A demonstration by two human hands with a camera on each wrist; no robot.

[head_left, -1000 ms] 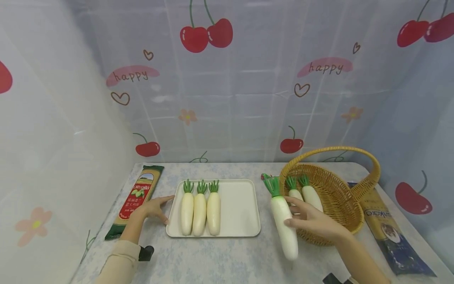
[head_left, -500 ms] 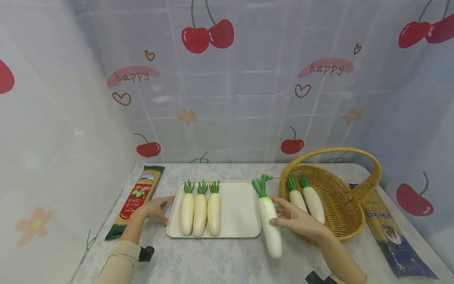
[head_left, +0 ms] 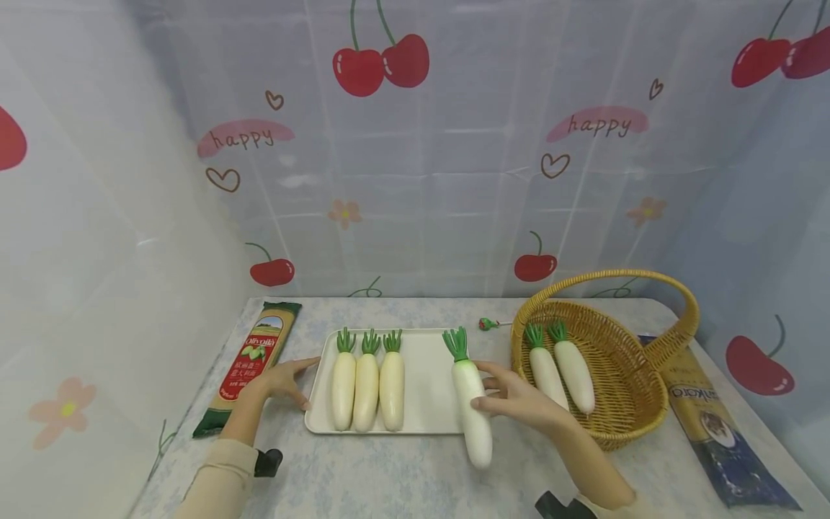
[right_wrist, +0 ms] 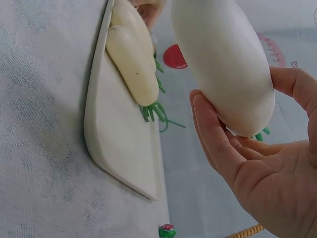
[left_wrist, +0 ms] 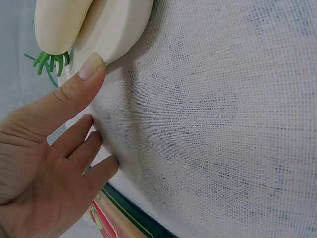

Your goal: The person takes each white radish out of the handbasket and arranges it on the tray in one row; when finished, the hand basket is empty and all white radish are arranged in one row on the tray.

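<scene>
My right hand grips a white radish with green leaf stubs, its thumb and fingers on either side. In the right wrist view this radish hangs above the table, raised over the tray's near right side. The shallow white tray bears three cream-white radishes side by side in its left half, leaves pointing away. At the tray's left edge rests my left hand, fingers spread and relaxed. Its thumb touches the tray's rim in the left wrist view.
A wicker basket with a tall handle stands at the right, two more radishes inside. Beside it lies a gold and blue packet. At the left is a red and green pasta packet. A small wrapped lollipop lies behind.
My right hand has carried the radish leftward from beside the basket to over the tray's right edge. The left hand has stayed at the tray's left edge.
</scene>
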